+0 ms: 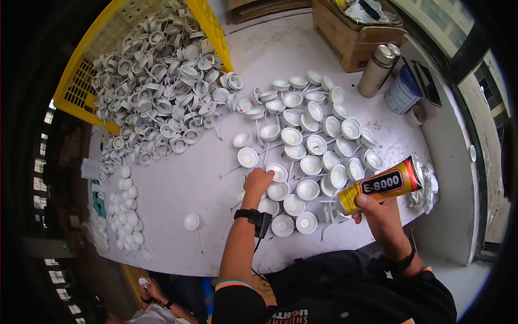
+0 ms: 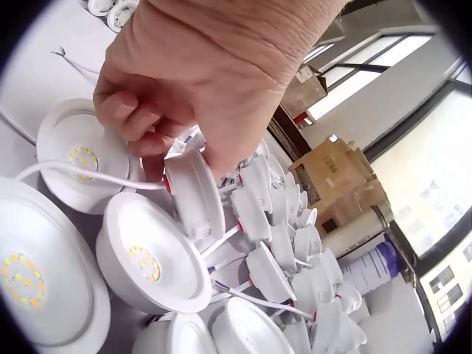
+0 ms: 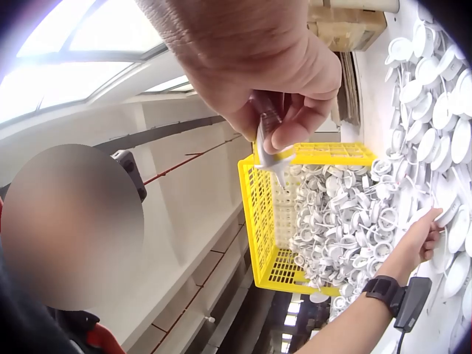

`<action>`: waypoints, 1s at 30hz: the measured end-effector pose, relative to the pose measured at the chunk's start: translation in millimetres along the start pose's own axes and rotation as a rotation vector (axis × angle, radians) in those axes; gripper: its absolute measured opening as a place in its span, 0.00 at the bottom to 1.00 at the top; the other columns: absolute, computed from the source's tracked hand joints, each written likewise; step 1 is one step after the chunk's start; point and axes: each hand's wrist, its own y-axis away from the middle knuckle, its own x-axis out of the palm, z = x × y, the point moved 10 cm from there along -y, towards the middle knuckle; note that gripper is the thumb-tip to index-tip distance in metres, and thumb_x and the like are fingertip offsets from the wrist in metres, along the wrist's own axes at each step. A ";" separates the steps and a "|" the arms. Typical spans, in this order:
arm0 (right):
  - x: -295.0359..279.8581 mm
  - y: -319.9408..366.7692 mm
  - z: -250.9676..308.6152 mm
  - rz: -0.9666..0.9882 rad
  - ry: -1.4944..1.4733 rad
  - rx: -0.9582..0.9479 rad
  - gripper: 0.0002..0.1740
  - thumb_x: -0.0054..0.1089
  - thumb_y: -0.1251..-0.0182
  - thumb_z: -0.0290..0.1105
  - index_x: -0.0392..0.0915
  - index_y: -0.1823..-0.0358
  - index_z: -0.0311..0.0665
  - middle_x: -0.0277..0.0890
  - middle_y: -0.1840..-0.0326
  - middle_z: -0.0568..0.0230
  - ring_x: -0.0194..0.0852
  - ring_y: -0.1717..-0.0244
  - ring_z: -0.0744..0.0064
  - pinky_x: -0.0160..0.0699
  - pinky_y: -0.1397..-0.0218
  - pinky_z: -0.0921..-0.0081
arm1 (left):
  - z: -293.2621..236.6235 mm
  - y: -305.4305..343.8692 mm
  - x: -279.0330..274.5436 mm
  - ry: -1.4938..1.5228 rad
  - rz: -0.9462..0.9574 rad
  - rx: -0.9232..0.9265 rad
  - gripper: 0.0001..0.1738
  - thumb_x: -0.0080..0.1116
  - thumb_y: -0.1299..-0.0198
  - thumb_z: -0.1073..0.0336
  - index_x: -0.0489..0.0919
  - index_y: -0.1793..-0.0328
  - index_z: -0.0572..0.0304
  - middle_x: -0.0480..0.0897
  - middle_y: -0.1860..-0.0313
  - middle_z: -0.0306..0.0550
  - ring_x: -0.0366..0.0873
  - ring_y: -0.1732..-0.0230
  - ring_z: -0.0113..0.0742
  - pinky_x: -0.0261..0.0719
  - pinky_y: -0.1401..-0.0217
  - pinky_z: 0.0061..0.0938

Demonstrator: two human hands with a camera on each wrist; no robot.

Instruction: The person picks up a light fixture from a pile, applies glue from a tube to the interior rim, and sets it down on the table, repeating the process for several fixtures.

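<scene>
My left hand (image 1: pixel 258 182) pinches the rim of a white LED downlight (image 2: pixel 195 195) between thumb and fingers, and the lamp stands tilted on edge in the left wrist view. Around it on the table (image 1: pixel 167 189) sit several rows of like downlights (image 1: pixel 308 190), mostly face up, with yellow LED dots inside and white cables trailing. To the right, my right hand (image 1: pixel 380 220) grips a yellow and black E-8000 glue tube (image 1: pixel 384 184) above the front lamps. Its pointed nozzle (image 3: pixel 274 164) shows past the fingers in the right wrist view.
A yellow crate (image 1: pixel 215 35) spills a heap of downlight housings (image 1: pixel 156 81) at the back left. White domes (image 1: pixel 128 216) and one lone lamp (image 1: pixel 191 221) lie left. A cardboard box (image 1: pixel 345 35), flask (image 1: pixel 376 70) and tub (image 1: pixel 402 92) stand back right. Another person's hands (image 1: pixel 154 291) show below.
</scene>
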 end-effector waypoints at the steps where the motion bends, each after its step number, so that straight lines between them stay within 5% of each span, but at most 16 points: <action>1: -1.1 0.6 1.5 0.001 -0.005 -0.006 0.10 0.57 0.49 0.29 0.71 0.68 0.31 0.72 0.75 0.62 0.71 0.81 0.76 0.69 0.81 0.83 | -3.3 4.5 -1.5 0.045 0.028 0.023 0.25 0.46 0.54 0.49 0.75 0.63 0.66 0.77 0.62 0.59 0.74 0.59 0.51 0.70 0.57 0.37; 4: -4.7 3.9 4.1 0.002 -0.021 -0.007 0.09 0.57 0.49 0.29 0.71 0.68 0.31 0.72 0.75 0.62 0.71 0.81 0.75 0.69 0.81 0.83 | -13.0 29.6 -22.2 0.429 -0.095 0.270 0.21 0.47 0.52 0.54 0.74 0.63 0.68 0.77 0.65 0.55 0.74 0.65 0.46 0.70 0.61 0.32; 7: -1.9 7.0 4.9 0.025 -0.025 -0.012 0.10 0.57 0.49 0.29 0.71 0.67 0.31 0.72 0.75 0.62 0.71 0.81 0.75 0.69 0.81 0.83 | -23.4 92.6 -48.7 0.798 -0.089 0.325 0.17 0.47 0.49 0.61 0.73 0.61 0.69 0.76 0.69 0.48 0.73 0.69 0.35 0.70 0.65 0.27; 9: 0.5 10.3 4.9 0.039 -0.080 -0.022 0.11 0.56 0.48 0.30 0.70 0.65 0.32 0.71 0.74 0.62 0.70 0.79 0.75 0.69 0.80 0.82 | -32.3 131.4 -42.0 1.179 0.166 0.250 0.15 0.45 0.47 0.64 0.71 0.58 0.69 0.75 0.69 0.44 0.71 0.68 0.28 0.69 0.66 0.23; 17: 18.8 27.6 3.5 0.144 -0.226 -0.010 0.11 0.54 0.46 0.31 0.69 0.63 0.35 0.71 0.73 0.64 0.70 0.77 0.76 0.68 0.78 0.81 | -48.3 209.3 -60.8 1.083 -0.074 0.449 0.15 0.45 0.43 0.61 0.71 0.60 0.68 0.75 0.68 0.43 0.70 0.66 0.25 0.67 0.61 0.19; 30: 19.7 36.5 7.5 0.148 -0.203 -0.028 0.10 0.54 0.46 0.31 0.70 0.65 0.35 0.71 0.73 0.64 0.69 0.77 0.78 0.68 0.78 0.82 | -46.3 221.6 -69.9 0.940 -0.286 0.492 0.12 0.47 0.44 0.64 0.71 0.62 0.69 0.76 0.69 0.44 0.70 0.67 0.26 0.67 0.61 0.20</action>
